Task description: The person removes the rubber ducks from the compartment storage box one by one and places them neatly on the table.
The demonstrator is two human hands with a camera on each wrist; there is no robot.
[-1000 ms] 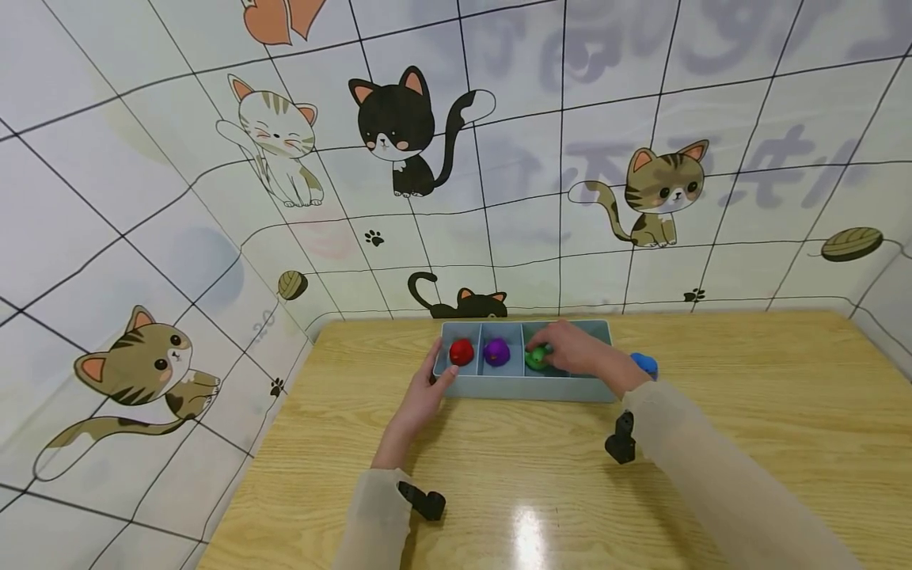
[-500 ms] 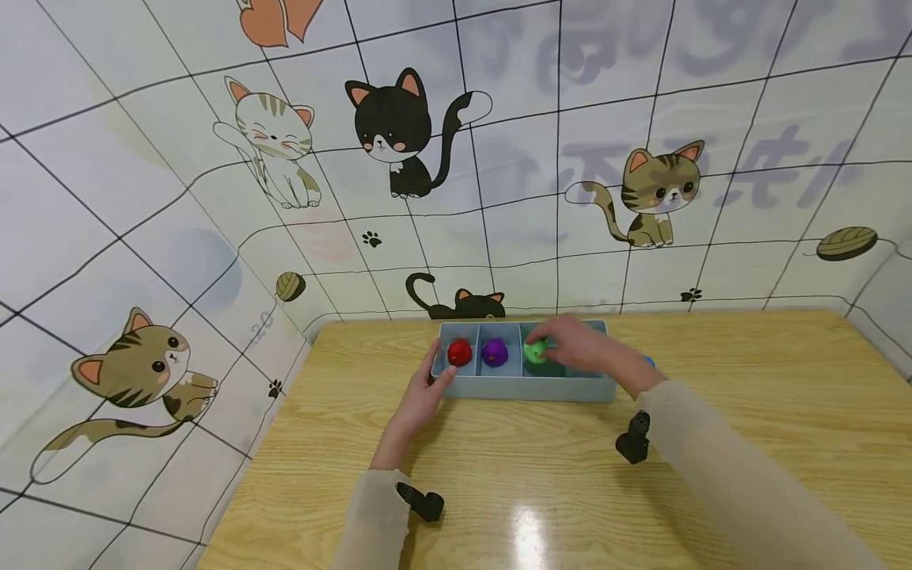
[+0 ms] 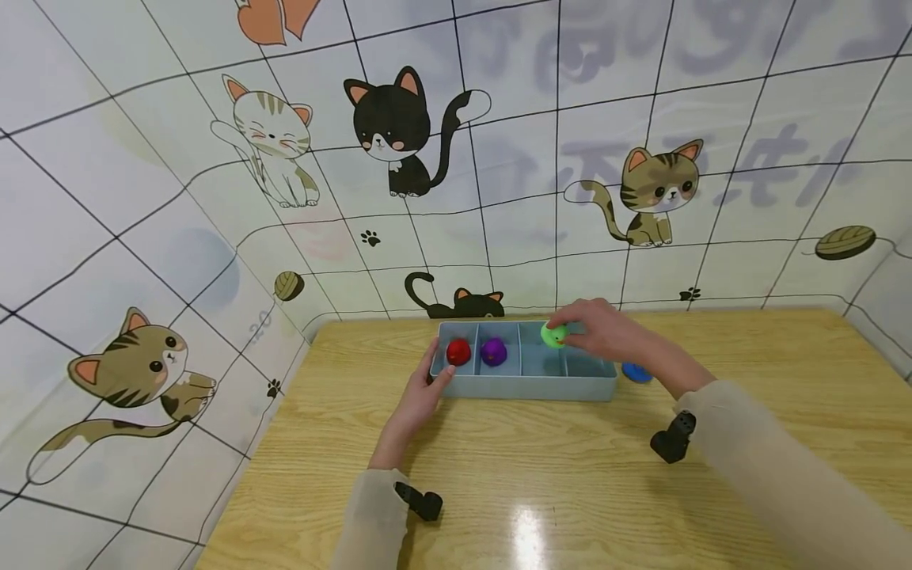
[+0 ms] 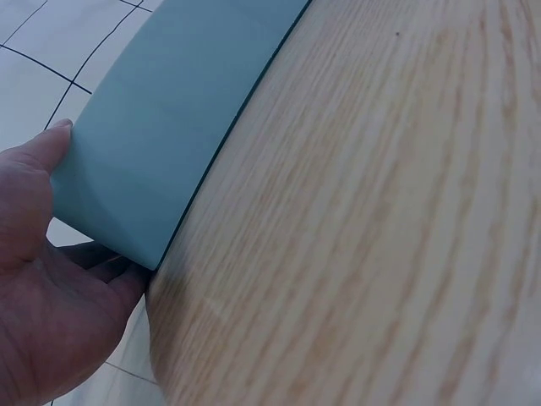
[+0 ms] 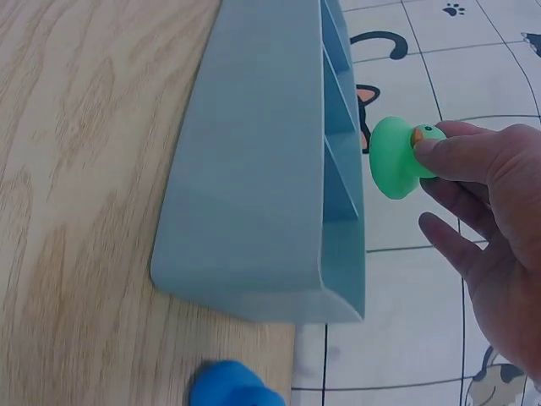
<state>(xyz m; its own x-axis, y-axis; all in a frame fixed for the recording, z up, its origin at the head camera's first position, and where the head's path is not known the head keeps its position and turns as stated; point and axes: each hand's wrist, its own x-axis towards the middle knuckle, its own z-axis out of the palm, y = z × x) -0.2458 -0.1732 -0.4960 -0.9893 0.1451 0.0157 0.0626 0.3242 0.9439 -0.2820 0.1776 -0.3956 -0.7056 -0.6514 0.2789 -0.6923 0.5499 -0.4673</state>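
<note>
Between the thumb and fingertips of my right hand [image 3: 602,328] is a green rubber duck [image 5: 393,157], pinched by its head and lifted above the box rim. The light blue divided box [image 3: 527,388] stands on the table below it. My left hand [image 3: 422,393] grips the box's left end, thumb at the rim and fingers round the end wall. In the head view a red duck [image 3: 458,351] sits in the leftmost compartment and a purple duck [image 3: 494,351] in the one beside it. The two compartments to the right hold nothing.
A blue duck-like toy [image 3: 636,372] lies on the wooden table [image 3: 499,475] just past the box's right end, partly behind my right wrist. A wall covering printed with cats [image 3: 399,134] rises right behind the box and along the left side.
My right hand has lifted the green duck out of the third compartment and carried it up and to the right. The left hand keeps its place on the box.
</note>
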